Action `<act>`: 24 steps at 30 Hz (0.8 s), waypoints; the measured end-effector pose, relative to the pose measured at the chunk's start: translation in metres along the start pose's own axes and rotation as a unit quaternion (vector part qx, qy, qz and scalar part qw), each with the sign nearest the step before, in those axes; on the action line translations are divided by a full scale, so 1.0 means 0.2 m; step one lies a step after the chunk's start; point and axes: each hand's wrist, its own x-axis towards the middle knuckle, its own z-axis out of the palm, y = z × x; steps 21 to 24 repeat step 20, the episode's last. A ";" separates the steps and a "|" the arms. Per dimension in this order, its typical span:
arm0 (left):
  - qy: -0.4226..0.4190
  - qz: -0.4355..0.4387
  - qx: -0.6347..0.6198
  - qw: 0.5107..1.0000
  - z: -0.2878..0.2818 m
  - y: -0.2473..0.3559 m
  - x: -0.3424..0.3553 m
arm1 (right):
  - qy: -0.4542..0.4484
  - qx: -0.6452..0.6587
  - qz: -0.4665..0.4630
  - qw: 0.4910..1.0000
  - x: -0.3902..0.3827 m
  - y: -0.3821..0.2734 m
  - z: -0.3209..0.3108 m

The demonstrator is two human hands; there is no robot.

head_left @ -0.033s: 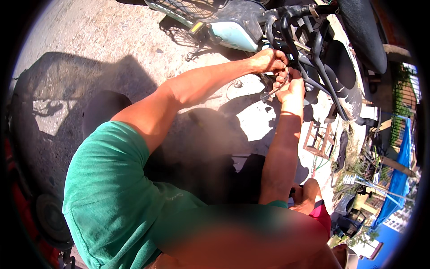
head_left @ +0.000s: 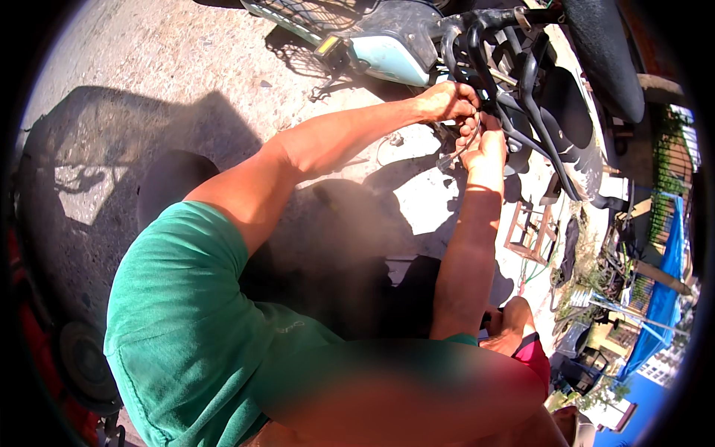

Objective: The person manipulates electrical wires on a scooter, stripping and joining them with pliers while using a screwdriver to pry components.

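Both of my hands are close together at the black tubular frame (head_left: 530, 82) of a parked motorbike or scooter. My left hand (head_left: 449, 102) comes in from the left, its fingers closed in a pinch at a thin dark cable (head_left: 477, 132). Just below and to the right, my right hand (head_left: 488, 145) is closed with its fingers curled around the same cable, near the left fingertips. A loose stretch of cable hangs below the right hand, over the shadowed ground. The exact point between my fingertips is too small to make out.
A pale blue body panel (head_left: 389, 58) and a wire basket (head_left: 309, 18) belong to the vehicle. Its black seat (head_left: 605, 59) juts out at the upper right. A small wooden stool (head_left: 530, 231) stands on the sunlit concrete. Farther right hangs a blue tarp (head_left: 661, 298).
The loose cable below my right hand has shifted slightly. My hands and arms are in nearly the same place.
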 end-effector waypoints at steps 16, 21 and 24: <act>-0.060 -0.015 -0.021 0.998 -0.03 0.01 -0.01 | -0.019 -0.021 -0.002 1.000 0.03 -0.06 -0.05; -0.075 0.015 0.110 0.991 -0.05 0.01 -0.01 | -0.043 0.046 0.046 0.997 0.12 -0.06 -0.12; -0.075 0.015 0.110 0.991 -0.05 0.01 -0.01 | -0.043 0.046 0.046 0.997 0.12 -0.06 -0.12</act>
